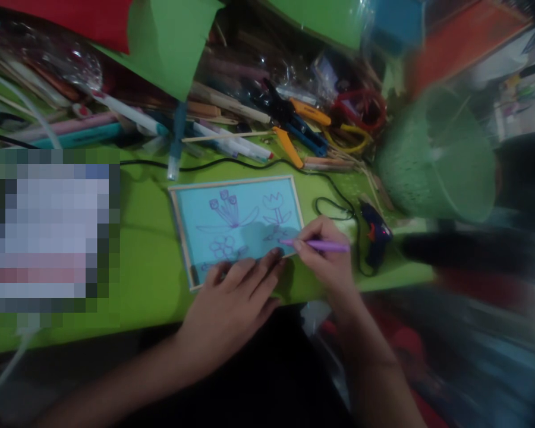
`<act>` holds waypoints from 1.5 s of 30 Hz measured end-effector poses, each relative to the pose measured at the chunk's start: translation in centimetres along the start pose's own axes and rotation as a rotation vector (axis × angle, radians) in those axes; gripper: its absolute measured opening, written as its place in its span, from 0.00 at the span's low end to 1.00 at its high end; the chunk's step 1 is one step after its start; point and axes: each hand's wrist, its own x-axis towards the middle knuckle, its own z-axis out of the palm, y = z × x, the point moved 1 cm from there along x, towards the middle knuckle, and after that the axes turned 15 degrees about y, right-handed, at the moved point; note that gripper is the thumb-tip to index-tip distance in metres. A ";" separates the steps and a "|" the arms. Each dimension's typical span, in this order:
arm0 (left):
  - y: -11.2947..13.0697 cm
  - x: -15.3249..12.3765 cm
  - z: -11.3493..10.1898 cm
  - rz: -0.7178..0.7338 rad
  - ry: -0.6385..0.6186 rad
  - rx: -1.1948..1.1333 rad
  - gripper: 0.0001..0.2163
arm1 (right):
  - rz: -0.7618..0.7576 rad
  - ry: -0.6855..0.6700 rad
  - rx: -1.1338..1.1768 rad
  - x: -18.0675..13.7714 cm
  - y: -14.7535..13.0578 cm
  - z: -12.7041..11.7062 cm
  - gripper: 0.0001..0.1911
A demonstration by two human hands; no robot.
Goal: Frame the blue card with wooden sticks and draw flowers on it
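A light blue card (236, 223) with a pale wooden frame lies on the green table (147, 267). Purple flowers are drawn on it. My left hand (236, 297) lies flat on the card's near edge, fingers stretched out and pressing it down. My right hand (325, 255) is closed around a purple marker (321, 245). The marker's tip touches the card near its lower right corner.
Markers, pens and sticks (214, 128) are heaped along the back of the table, with pliers and scissors (303, 125). A black cable (249, 166) runs to a dark glue gun (377, 232). A green perforated basket (432, 160) stands at the right. Green paper (169, 41) overhangs the back.
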 end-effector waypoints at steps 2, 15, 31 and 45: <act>0.0 0.0 0.0 0.000 -0.002 0.001 0.19 | -0.005 -0.003 0.002 0.0 -0.1 0.1 0.07; 0.1 0.0 0.0 -0.010 -0.003 -0.001 0.18 | 0.073 0.052 0.063 -0.2 0.4 -0.1 0.06; -0.1 -0.4 -0.1 -0.040 0.140 -0.062 0.13 | 0.087 0.442 0.249 -0.4 1.4 -0.9 0.07; -1.8 -2.5 -2.4 -0.233 0.182 -0.161 0.21 | -0.023 0.495 0.392 -0.5 1.5 -2.0 0.06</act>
